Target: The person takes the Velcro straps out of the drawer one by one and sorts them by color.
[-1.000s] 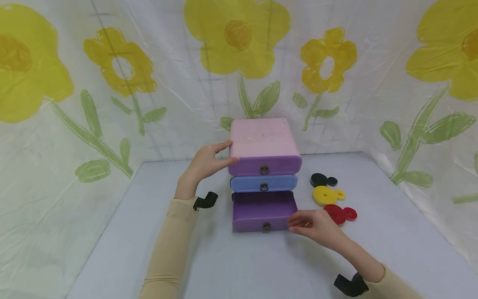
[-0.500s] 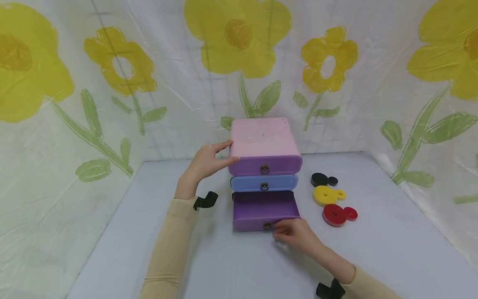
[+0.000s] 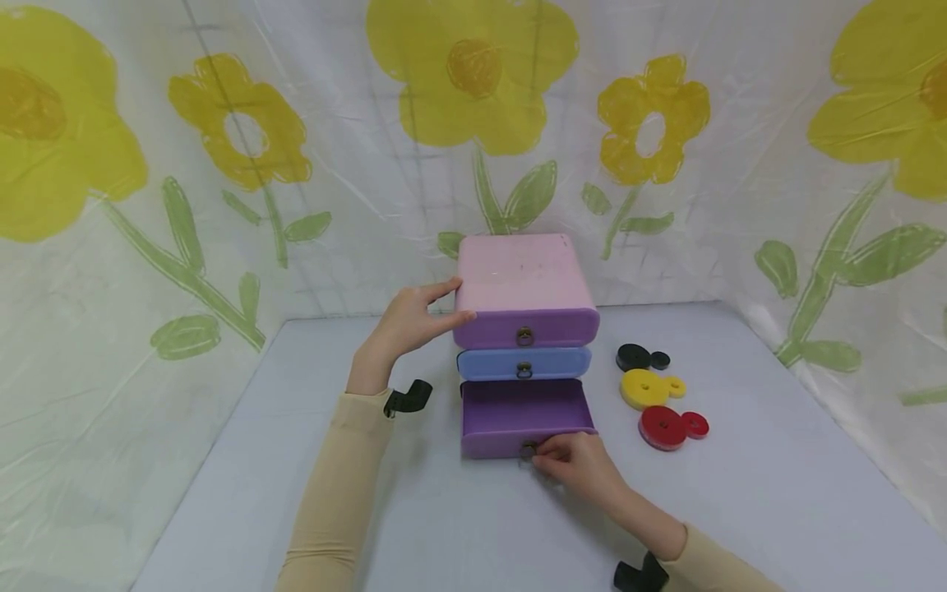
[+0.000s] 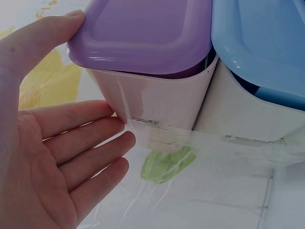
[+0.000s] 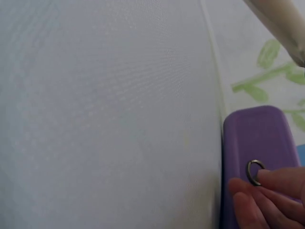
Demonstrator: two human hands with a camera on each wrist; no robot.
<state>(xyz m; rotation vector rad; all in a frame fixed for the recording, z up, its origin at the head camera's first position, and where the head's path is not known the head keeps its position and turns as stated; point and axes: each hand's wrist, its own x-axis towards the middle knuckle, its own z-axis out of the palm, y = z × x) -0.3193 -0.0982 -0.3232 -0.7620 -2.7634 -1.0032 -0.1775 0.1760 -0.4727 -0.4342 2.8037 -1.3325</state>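
A small chest of drawers [image 3: 521, 267] with a pink top stands at the table's back. Its purple top drawer [image 3: 488, 330] and blue middle drawer [image 3: 488, 364] are almost fully in; the purple bottom drawer [image 3: 491, 445] is pulled out, nothing visible inside. My left hand [image 3: 407, 325] touches the chest's upper left corner: the thumb lies at the top drawer's front edge, the index fingertip on the pink side, the fingers fairly straight. My right hand [image 3: 584, 469] pinches the bottom drawer's metal ring pull [image 5: 249, 171] between thumb and fingers, partly hiding it.
Right of the chest lie black discs [image 3: 633, 357], yellow discs [image 3: 644, 389] and red discs [image 3: 662, 428], each a large one beside a small one. A white sheet [image 3: 340, 238] painted with yellow flowers hangs behind the table [image 3: 251, 460].
My right hand has moved left along the bottom drawer's front, from its right corner to the ring pull, and now pinches it. The left hand and the drawers stay put.
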